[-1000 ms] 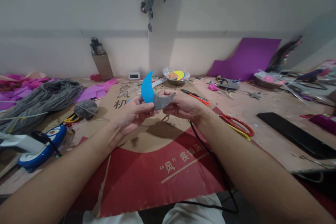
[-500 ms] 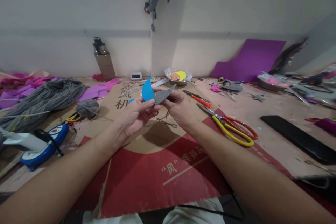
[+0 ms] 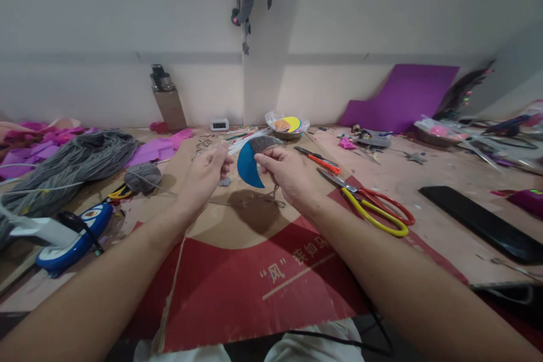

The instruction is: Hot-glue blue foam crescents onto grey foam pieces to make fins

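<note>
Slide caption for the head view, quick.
Right hand holds a blue crescent, partly wrapped in gray yarn, above cardboard.

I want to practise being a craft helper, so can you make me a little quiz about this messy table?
1. Multiple choice: which hand holds the blue crescent?
A) left
B) right
C) both

2. True or false: both handles of the big scissors in front of the right arm are blue.

3. Fill in the gap: the yarn ball is ____.

Key:
1. B, the right hand
2. False; one is red, one yellow
3. gray
</note>
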The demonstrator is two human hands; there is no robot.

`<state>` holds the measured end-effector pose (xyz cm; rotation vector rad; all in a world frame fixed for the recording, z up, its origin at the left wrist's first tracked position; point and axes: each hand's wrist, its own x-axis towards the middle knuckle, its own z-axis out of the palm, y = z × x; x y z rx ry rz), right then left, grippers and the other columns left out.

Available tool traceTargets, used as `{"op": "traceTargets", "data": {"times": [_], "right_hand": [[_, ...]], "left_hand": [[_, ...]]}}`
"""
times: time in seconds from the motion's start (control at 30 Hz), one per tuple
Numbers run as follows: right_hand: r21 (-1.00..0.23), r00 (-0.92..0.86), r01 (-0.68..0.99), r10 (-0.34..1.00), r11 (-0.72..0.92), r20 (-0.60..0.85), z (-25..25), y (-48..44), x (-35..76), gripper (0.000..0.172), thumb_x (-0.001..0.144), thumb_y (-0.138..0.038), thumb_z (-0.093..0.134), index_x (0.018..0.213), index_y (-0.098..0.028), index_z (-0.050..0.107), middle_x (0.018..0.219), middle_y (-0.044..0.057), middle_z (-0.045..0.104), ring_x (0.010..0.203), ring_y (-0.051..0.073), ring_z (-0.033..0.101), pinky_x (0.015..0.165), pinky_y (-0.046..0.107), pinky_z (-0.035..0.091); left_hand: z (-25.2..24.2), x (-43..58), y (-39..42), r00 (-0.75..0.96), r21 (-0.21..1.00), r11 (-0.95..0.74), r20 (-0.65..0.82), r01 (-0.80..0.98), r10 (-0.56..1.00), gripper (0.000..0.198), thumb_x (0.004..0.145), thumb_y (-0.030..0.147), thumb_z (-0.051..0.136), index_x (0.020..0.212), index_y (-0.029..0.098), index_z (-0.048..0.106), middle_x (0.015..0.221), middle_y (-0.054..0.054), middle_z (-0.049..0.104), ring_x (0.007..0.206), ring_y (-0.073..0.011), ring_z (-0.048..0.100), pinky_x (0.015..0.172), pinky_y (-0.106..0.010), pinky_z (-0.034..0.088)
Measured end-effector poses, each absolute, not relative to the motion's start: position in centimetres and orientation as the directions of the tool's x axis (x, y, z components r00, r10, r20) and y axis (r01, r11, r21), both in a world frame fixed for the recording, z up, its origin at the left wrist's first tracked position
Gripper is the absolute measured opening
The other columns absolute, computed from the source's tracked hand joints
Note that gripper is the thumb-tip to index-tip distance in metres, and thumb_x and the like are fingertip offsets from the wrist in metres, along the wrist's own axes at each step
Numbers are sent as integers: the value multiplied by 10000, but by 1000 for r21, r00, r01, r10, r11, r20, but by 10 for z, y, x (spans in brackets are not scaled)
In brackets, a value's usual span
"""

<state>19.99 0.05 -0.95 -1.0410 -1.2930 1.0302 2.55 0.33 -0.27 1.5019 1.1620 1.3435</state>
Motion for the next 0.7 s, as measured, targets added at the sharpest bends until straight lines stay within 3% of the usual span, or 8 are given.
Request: {"op": "traceTargets", "data": {"times": [0.13,0.3,0.4,0.57,0.7], "right_hand": [[-969,-32,80,972,233,231,-13,-1,195,265,719,-394,682,626,-195,533,562,-43,512,511,90,423,541,255,347],[-962,-92,127,969,241,230,-21,-4,187,239,702,-378,673,613,-183,566,564,-30,542,537,100,466,558,255,364],[-977,-99,47,974,210,205,-21,-8,183,220,694,-372,686,652,-179,589,584,-27,558,542,97,476,563,251,372],[-989,-62,-119,993,92,99,-20,-10,182,303,675,-413,710,607,-192,513,508,-68,465,419,51,308,428,229,224],[-972,-51,-234,998,26,39,-24,-7,183,367,659,-445,733,591,-190,477,489,-88,407,383,28,219,395,225,126]], "left_hand": [[-1,28,4,53,959,-268,264,91,963,421,785,585,641,779,168,690,801,-49,679,699,-138,580,621,-240,428],[-3,29,3,95,976,-216,216,-15,972,345,670,472,787,712,147,682,663,-10,639,584,-106,524,586,-233,408],[-6,28,5,148,984,-107,128,-141,981,330,659,447,800,698,143,677,634,-16,636,564,-112,541,577,-242,435],[-10,34,4,192,950,36,25,-311,981,362,662,476,800,741,144,683,665,-22,654,574,-120,566,596,-261,497],[-16,43,-1,243,930,71,21,-362,970,307,638,354,837,813,136,708,763,-31,695,636,-113,603,634,-237,513]]}}
